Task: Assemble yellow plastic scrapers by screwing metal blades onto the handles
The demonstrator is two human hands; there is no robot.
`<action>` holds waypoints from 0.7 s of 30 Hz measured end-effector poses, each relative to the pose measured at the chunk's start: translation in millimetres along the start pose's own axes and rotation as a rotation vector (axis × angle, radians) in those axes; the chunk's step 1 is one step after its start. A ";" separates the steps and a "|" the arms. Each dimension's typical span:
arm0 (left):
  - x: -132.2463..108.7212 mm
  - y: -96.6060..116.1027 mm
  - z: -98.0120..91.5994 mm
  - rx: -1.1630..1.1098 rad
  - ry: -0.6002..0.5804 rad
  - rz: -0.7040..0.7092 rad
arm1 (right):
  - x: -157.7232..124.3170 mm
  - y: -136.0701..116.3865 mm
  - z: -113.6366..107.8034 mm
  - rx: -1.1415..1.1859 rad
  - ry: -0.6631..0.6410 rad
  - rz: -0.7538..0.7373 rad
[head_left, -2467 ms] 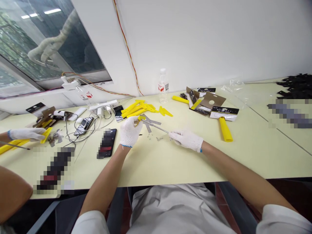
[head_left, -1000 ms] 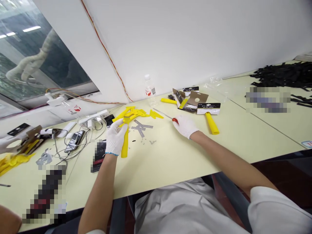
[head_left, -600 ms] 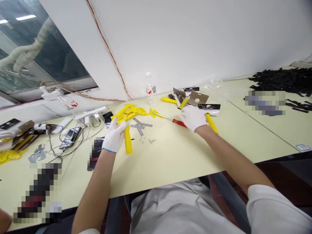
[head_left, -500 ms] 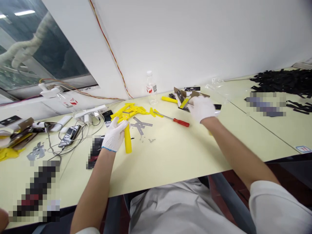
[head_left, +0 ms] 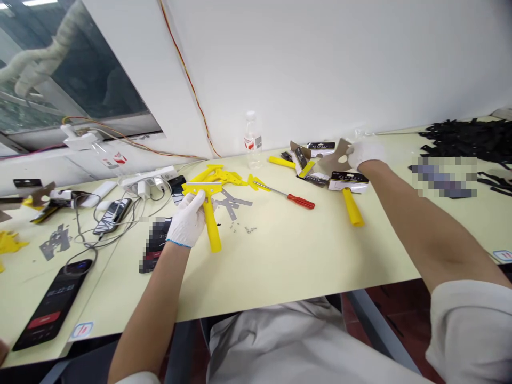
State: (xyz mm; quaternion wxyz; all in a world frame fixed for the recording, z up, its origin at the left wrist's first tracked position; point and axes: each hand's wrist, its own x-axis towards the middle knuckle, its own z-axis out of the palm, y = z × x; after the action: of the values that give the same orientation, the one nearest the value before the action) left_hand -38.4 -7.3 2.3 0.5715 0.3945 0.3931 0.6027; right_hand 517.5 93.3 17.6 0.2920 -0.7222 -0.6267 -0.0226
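One yellow moulded-plastic scraper (head_left: 209,216) is held above the pale laminate table (head_left: 304,266), its long axis running nearly front to back. The smooth, rounded handle points toward the person, and the flat steel blade (head_left: 202,184) lies crosswise at the far end. The white knit-gloved left hand (head_left: 186,225) is closed firmly around the upper handle. Just beyond lie grey metal strips (head_left: 234,200), with small screws (head_left: 245,229) nearer the person. A heap of yellow plastic parts (head_left: 220,176) sits behind the blade. A red-handled screwdriver (head_left: 300,201) lies well right. The gloved right hand (head_left: 366,152) touches a brown cardboard piece (head_left: 335,157) with a round hole; its grip cannot be determined.
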 end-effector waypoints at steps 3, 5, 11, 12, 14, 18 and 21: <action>-3.2 1.1 3.4 -0.040 0.021 0.024 | -3.4 -6.8 -25.2 -0.114 0.071 0.149; -5.7 0.8 6.4 -0.032 0.011 0.033 | -14.2 -27.2 -40.2 -0.075 0.119 0.078; -8.6 0.5 13.3 -0.032 0.002 0.125 | -90.3 -127.8 -50.6 0.149 0.060 -0.031; -9.1 1.8 14.0 -0.033 0.002 0.146 | -104.6 -143.1 -47.5 0.169 0.022 -0.104; -11.0 5.7 15.8 -0.045 0.012 0.183 | -129.6 -169.0 -37.7 0.142 -0.017 -0.250; -17.3 14.2 20.7 -0.059 0.046 0.260 | -157.6 -201.9 -8.9 0.043 -0.146 -0.375; -20.5 13.0 23.9 -0.070 0.076 0.322 | -162.8 -215.7 13.6 0.046 -0.202 -0.414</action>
State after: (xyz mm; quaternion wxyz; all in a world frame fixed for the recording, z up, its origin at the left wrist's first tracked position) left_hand -20.5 -27.8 22.9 0.4659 0.4091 0.3247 0.7143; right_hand 280.2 -36.3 26.2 0.2334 -0.5698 -0.7879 0.0047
